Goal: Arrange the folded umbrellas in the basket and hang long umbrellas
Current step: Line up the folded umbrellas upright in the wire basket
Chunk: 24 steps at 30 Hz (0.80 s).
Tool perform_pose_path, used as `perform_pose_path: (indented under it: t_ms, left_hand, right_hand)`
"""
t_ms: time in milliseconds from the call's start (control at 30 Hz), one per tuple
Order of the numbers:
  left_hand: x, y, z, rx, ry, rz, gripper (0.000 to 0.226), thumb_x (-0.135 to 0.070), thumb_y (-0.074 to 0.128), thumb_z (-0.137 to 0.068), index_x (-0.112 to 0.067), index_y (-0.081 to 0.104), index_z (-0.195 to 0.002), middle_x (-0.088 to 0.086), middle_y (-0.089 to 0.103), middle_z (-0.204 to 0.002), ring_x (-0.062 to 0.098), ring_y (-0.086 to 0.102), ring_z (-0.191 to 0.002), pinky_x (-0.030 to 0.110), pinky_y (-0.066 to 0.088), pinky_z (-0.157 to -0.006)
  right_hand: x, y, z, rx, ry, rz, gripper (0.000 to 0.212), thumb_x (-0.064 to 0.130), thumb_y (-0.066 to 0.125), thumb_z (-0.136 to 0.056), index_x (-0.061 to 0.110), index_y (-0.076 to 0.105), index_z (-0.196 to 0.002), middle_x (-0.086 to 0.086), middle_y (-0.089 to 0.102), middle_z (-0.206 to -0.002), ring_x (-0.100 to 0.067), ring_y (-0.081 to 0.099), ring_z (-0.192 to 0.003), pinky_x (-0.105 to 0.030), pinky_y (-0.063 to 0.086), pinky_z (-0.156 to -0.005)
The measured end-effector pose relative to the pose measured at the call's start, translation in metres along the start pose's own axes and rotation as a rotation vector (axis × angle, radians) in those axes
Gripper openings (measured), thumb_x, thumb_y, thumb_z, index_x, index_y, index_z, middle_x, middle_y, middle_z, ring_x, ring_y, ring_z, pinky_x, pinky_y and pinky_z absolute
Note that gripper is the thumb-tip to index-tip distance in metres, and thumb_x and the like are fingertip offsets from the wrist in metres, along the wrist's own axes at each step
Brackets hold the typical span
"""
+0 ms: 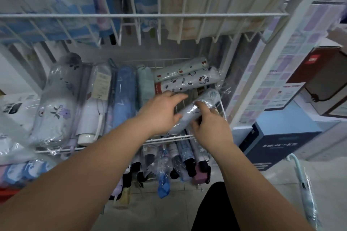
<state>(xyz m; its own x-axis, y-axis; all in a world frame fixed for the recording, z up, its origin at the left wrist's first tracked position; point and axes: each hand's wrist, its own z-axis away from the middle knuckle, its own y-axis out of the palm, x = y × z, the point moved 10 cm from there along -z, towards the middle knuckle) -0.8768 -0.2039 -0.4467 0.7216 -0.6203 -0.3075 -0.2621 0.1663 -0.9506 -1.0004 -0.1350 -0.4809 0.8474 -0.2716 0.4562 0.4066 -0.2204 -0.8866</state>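
Observation:
A white wire basket (169, 139) on a rack holds several folded umbrellas in clear plastic sleeves. A pale blue-grey folded umbrella (204, 102) lies tilted over the basket's right side. My right hand (208, 127) grips its near end from below. My left hand (161, 112) rests on its left side, fingers stretched over the basket. Two cartoon-print folded umbrellas (189, 80) lie crosswise at the back right. A floral grey one (56, 103) lies at the left. A long pale umbrella (304, 184) stands at the lower right.
An upper wire shelf (142, 15) with hooks hangs overhead. A lower basket with more folded umbrellas (169, 167) sits beneath. Cardboard boxes (277, 142) stand on the floor to the right. A white box (15, 107) is at the left.

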Motion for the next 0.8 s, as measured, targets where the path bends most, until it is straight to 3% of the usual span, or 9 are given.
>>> perform_pose_path:
  t_ms: [100, 233, 400, 567, 733, 800]
  left_hand:
    - [-0.004, 0.03, -0.014, 0.092, -0.045, 0.173, 0.076, -0.037, 0.067, -0.093, -0.041, 0.025, -0.155, 0.006, 0.044, -0.153, 0.027, 0.047, -0.137, 0.035, 0.04, -0.111]
    - [-0.001, 0.051, -0.024, 0.153, -0.116, 0.295, 0.09, -0.031, 0.072, -0.089, -0.041, 0.015, -0.158, 0.008, 0.051, -0.15, 0.027, 0.056, -0.128, 0.028, 0.045, -0.103]
    - [0.007, 0.055, -0.029, 0.095, -0.113, 0.306, 0.096, -0.025, 0.073, -0.088, -0.05, 0.009, -0.156, 0.006, 0.049, -0.153, 0.027, 0.055, -0.131, 0.031, 0.044, -0.108]
    - [0.012, 0.045, -0.022, 0.018, -0.06, 0.404, 0.09, -0.02, 0.069, -0.093, -0.056, 0.012, -0.152, 0.001, 0.047, -0.153, 0.022, 0.059, -0.124, 0.023, 0.042, -0.103]
    - [0.018, 0.019, -0.012, -0.169, -0.032, 0.652, 0.086, -0.007, 0.066, -0.092, -0.04, 0.021, -0.157, -0.019, 0.033, -0.154, 0.004, 0.033, -0.143, 0.001, 0.023, -0.105]
    - [0.024, 0.008, -0.012, -0.23, -0.064, 0.774, 0.086, -0.006, 0.064, -0.093, -0.041, 0.019, -0.157, -0.02, 0.029, -0.158, 0.0, 0.03, -0.144, 0.011, 0.024, -0.113]
  right_hand:
    - [-0.009, -0.004, -0.006, -0.002, 0.001, -0.194, 0.054, 0.022, 0.053, -0.096, 0.031, 0.039, -0.147, -0.007, 0.062, -0.132, -0.028, 0.061, -0.112, -0.032, 0.046, -0.086]
    - [-0.024, -0.008, -0.005, 0.006, 0.029, -0.41, 0.05, 0.02, 0.053, -0.099, 0.035, 0.044, -0.147, 0.002, 0.065, -0.129, -0.018, 0.061, -0.112, -0.023, 0.044, -0.087]
    - [-0.024, -0.012, -0.002, -0.017, -0.032, -0.534, 0.049, 0.019, 0.049, -0.102, 0.036, 0.044, -0.148, 0.013, 0.058, -0.136, 0.0, 0.054, -0.112, -0.014, 0.038, -0.092]
    - [-0.02, -0.018, 0.002, -0.048, -0.048, -0.828, 0.048, 0.014, 0.049, -0.103, 0.031, 0.045, -0.147, 0.013, 0.056, -0.141, 0.008, 0.051, -0.127, -0.017, 0.041, -0.109]
    - [0.002, -0.022, 0.0, -0.021, -0.084, -0.961, 0.057, 0.016, 0.054, -0.102, 0.043, 0.037, -0.148, 0.022, 0.053, -0.137, 0.013, 0.057, -0.114, -0.023, 0.047, -0.103]
    - [0.015, -0.009, -0.005, 0.078, -0.092, -0.982, 0.057, 0.018, 0.054, -0.102, 0.053, 0.035, -0.143, 0.026, 0.056, -0.13, 0.009, 0.058, -0.116, -0.034, 0.048, -0.107]
